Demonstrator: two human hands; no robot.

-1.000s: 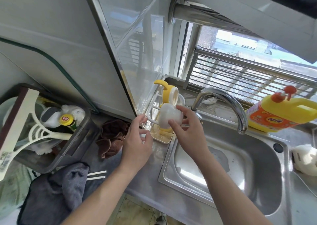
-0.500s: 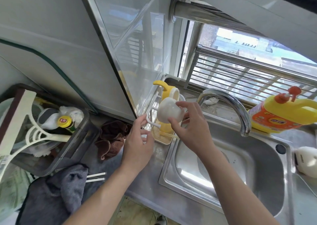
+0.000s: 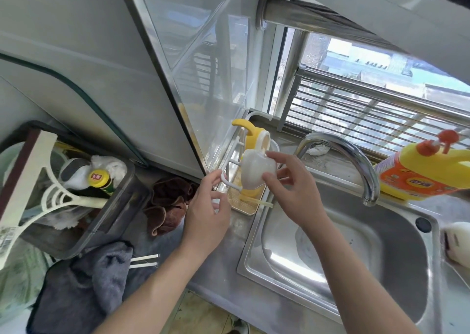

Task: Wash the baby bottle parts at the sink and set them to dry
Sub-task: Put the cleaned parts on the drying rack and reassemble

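1. On the left of the grey steel worktop (image 3: 223, 262) lies a crumpled brown cloth (image 3: 170, 201), apart from the job.
2. The left hand (image 3: 207, 214) is at the front of the white plastic peg drying rack (image 3: 229, 185), its forefinger touching the front rail and the other fingers loosely curled. I cannot tell whether its grip closes on the rail or only steadies it.
3. The translucent white bottle part (image 3: 255, 173) is held tilted just above the rack, in front of a yellow handled bottle collar (image 3: 250, 134) already standing among the pegs.
4. The right hand (image 3: 292, 188) has its grip clamped on that part, thumb below and fingertips round its side.
5. Further right, the stainless steel sink basin (image 3: 381, 257) sits under the curved chrome tap (image 3: 351, 155); no running water shows.
6. Judging by this, washing of this part is finished and setting it to dry is the step in hand.
7. The next move calls for turning the part mouth-down over a free peg, keeping the light rack steady, and letting go only once it sits firm.
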